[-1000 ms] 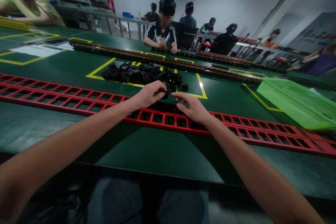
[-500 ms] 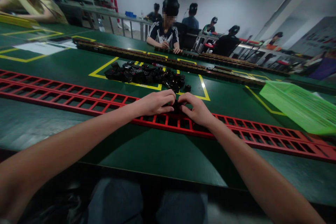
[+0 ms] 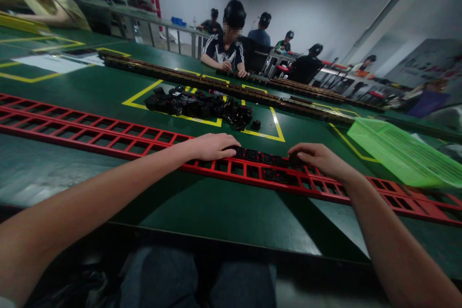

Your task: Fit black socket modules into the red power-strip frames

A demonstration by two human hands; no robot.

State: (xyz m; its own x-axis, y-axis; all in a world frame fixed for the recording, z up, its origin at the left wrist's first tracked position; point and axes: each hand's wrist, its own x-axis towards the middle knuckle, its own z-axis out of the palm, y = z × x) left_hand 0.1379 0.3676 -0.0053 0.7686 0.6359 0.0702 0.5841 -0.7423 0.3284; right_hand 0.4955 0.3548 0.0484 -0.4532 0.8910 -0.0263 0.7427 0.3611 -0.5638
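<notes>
Two joined red ladder-like frames (image 3: 119, 143) lie across the green table in front of me. Several small square black parts (image 3: 266, 158) sit in a row in the far frame's openings, and a few more (image 3: 271, 174) sit in the near frame. My left hand (image 3: 216, 147) is at the left end of the far row, its fingers bent together over a black part there. At the right end of that row is my right hand (image 3: 317, 156), fingers curled and thumb close to them; what is under its fingertips is mostly hidden.
Beyond the frames lies a heap of loose black parts (image 3: 202, 105) inside yellow tape lines. A light green plastic basket (image 3: 404, 154) stands at the right, by the frame's end. Long dark strips (image 3: 180, 73) cross the table farther back. A person (image 3: 231, 48) works opposite.
My right hand has moved right, away from my left hand, uncovering the black parts in the frames. My left hand has barely moved. The view has shifted slightly.
</notes>
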